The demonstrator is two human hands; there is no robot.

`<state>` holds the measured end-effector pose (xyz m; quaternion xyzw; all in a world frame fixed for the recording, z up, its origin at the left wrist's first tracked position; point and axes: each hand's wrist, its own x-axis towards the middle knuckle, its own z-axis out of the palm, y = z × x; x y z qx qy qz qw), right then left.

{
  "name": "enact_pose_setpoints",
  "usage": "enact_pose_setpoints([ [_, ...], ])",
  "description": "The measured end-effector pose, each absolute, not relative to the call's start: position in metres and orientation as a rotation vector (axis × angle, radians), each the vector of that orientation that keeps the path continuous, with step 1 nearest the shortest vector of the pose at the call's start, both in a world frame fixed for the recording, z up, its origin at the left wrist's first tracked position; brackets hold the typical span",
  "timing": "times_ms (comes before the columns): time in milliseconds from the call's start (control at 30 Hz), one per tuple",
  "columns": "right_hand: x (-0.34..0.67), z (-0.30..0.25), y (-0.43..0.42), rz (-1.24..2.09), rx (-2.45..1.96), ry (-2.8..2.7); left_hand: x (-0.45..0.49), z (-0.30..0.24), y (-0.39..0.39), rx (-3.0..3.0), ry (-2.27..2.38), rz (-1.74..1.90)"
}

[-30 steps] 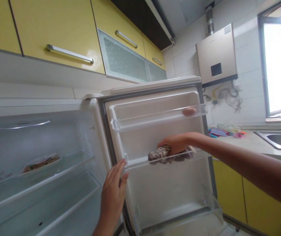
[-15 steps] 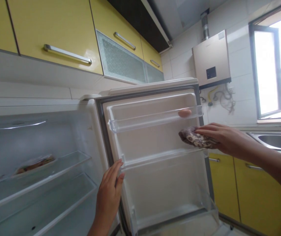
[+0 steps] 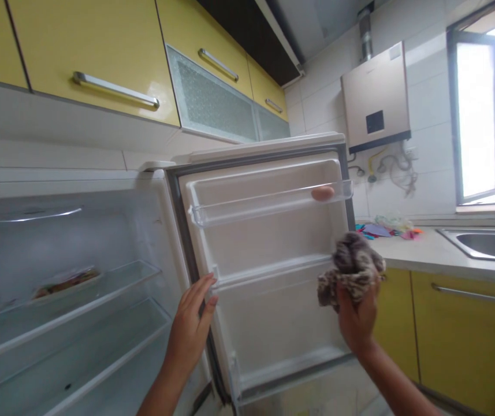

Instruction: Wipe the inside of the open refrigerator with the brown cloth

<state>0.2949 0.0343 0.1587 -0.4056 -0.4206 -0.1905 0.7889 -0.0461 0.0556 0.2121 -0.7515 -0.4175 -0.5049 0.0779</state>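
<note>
The refrigerator door (image 3: pixel 268 242) stands wide, its inner side facing me. My left hand (image 3: pixel 193 318) rests at the door's hinge-side inner edge by the middle shelf, fingers stretched out and thumb apart, gripping nothing. A crumpled brown-and-cream patterned cloth (image 3: pixel 351 268) is bunched up in my right hand (image 3: pixel 357 318), in front of the door's free edge and slightly blurred. Above it, one brown egg (image 3: pixel 323 193) lies in the clear upper door shelf (image 3: pixel 251 205). The cloth hides part of the door's right edge.
On the left, the refrigerator interior (image 3: pixel 56 242) has glass shelves and a wrapped food tray (image 3: pixel 67 283). Yellow cabinets (image 3: pixel 100 52) hang overhead. To the right are a counter (image 3: pixel 420 248) with colourful plastic bags (image 3: pixel 386 228), a sink (image 3: pixel 490 242) and a wall-mounted water heater (image 3: pixel 377 95).
My right hand has turned upright and moved down and left, lifting the cloth off the door's middle shelf area. The counter's bags now show. My left hand has stayed by the door edge.
</note>
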Motion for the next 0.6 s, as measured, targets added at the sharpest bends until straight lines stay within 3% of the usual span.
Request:
enact_pose_setpoints([
  [100, 0.234, 0.161, 0.037, -0.659, -0.822, -1.249, -0.046, 0.217, 0.052, -2.287, -1.271, -1.5],
  [333, 0.14, 0.164, 0.037, -0.874, -0.634, -1.776, -0.063, 0.223, 0.048, -2.503, -1.188, -1.475],
  [600, 0.199, 0.157, 0.053, -0.85, -0.764, -1.746, -0.07, 0.222, 0.055, -2.394, -1.084, -1.151],
])
